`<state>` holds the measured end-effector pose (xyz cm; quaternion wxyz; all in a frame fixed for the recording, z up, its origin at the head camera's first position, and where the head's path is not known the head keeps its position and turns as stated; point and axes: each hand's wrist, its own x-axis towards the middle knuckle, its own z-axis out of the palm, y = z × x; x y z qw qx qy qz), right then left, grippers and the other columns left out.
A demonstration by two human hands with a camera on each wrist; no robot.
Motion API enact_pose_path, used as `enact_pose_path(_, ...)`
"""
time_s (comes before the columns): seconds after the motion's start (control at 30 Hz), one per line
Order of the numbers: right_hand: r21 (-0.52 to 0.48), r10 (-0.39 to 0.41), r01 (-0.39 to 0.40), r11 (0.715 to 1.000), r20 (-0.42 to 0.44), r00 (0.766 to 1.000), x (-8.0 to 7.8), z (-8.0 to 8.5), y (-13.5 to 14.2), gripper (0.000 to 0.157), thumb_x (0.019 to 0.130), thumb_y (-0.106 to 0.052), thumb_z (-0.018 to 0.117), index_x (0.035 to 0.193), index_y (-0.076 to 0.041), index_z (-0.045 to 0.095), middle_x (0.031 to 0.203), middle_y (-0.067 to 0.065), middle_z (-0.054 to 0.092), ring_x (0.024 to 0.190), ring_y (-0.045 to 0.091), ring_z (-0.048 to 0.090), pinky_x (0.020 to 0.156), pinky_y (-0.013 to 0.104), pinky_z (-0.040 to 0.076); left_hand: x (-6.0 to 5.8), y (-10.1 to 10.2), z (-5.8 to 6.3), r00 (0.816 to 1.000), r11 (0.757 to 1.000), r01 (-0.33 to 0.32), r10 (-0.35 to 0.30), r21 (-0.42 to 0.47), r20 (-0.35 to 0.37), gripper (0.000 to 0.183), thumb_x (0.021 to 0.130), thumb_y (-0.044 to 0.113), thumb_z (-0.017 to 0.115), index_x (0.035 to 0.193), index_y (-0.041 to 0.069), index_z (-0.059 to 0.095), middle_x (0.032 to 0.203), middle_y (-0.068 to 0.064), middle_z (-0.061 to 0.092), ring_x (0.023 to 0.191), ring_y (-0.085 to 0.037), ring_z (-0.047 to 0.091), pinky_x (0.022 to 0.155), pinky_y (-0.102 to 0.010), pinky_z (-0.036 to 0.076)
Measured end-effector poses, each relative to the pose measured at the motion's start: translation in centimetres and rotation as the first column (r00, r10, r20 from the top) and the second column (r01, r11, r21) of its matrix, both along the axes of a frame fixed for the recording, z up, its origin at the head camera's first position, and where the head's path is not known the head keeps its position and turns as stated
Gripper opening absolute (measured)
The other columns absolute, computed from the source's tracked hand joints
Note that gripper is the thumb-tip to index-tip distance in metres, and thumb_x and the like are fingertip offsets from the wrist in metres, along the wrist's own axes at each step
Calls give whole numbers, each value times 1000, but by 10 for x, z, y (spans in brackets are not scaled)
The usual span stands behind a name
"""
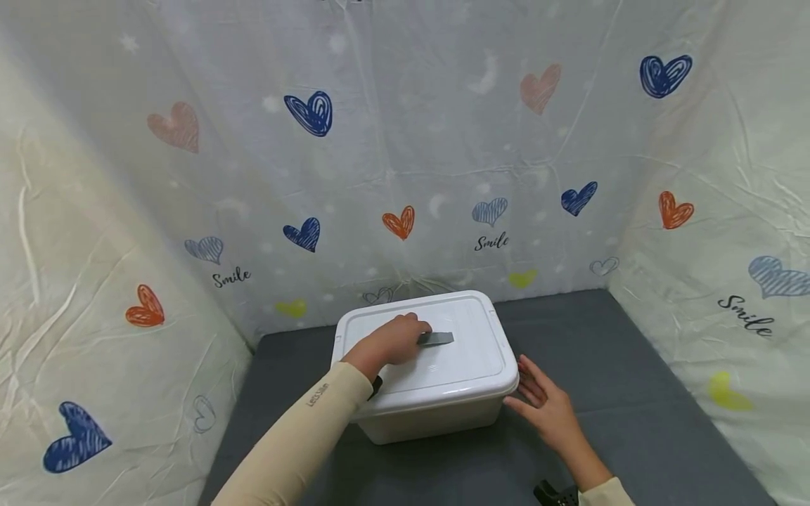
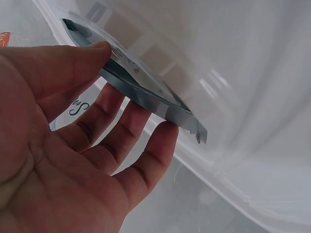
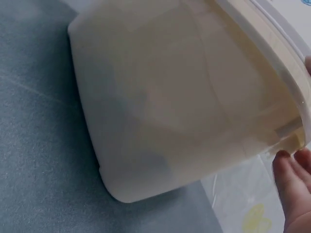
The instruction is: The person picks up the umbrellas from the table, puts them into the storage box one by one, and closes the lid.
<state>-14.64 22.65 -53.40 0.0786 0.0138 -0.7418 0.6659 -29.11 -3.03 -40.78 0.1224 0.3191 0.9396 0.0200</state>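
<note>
A white plastic storage box (image 1: 436,422) with a white lid (image 1: 471,316) stands on the dark grey table. On top of the lid is a grey handle (image 1: 438,339), raised in an arch in the left wrist view. My left hand (image 1: 397,339) holds this handle, the fingertips hooked beneath it and the thumb (image 2: 99,52) over it. Beside the box's right end is my right hand (image 1: 549,414), fingers loosely bent and spread, with fingertips right at the lid's rim. The right wrist view shows the box wall (image 3: 146,97), with faint darker patches on it.
The dark grey tabletop (image 1: 633,422) extends around the box. A pale curtain (image 1: 405,140) printed with hearts and the word Smile hangs behind the table and along both sides. The box stands near the back curtain.
</note>
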Motion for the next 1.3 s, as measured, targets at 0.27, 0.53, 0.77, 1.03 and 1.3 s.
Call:
enact_pose_path(0.27, 80, -42, 54, 995, -143, 989, -4, -3, -6, 62, 83, -13, 74, 139, -8, 50, 136, 15, 47, 113, -9, 51, 95, 21, 47, 2, 4, -7, 1000, 1000, 9, -9, -9, -10, 41, 89, 1, 51, 126, 14, 63, 111, -9, 60, 105, -24, 57, 98, -39, 43)
enact_pose_path(0.53, 67, -45, 55, 996, -153, 987, -5, -5, -7, 54, 79, -9, 77, 129, -3, 59, 132, 17, 50, 111, -8, 52, 92, 11, 43, 5, 5, -15, 999, 999, -42, 41, -30, -18, 40, 90, 3, 52, 127, 16, 63, 110, -7, 59, 100, -20, 54, 95, -39, 44)
enact_pose_path(0.77, 111, -38, 52, 992, -125, 991, -9, -5, -4, 53, 79, -16, 78, 129, -8, 61, 133, 14, 51, 111, -11, 50, 92, 13, 44, 9, 4, -13, 996, 996, -84, 84, -19, -10, 43, 90, 2, 50, 129, 16, 62, 113, -9, 59, 102, -22, 55, 96, -40, 45)
enact_pose_path(1.03, 315, -24, 80, 946, -178, 984, -12, 4, 9, 40, 88, -17, 69, 127, -10, 63, 136, 16, 48, 119, 16, 53, 91, 42, 51, 10, -10, -13, 997, 994, -70, 68, 82, 26, 43, 91, 9, 53, 134, 12, 57, 122, -10, 58, 109, -20, 56, 99, -39, 44)
enact_pose_path(1.3, 579, 10, 135, 804, -239, 971, -29, 31, 31, 48, 92, -32, 63, 137, -15, 55, 149, 17, 39, 129, 42, 44, 93, 62, 42, 18, -39, -5, 978, 948, -190, 206, 256, -38, 51, 98, 29, 51, 146, 13, 43, 148, -14, 44, 137, -31, 41, 109, -48, 35)
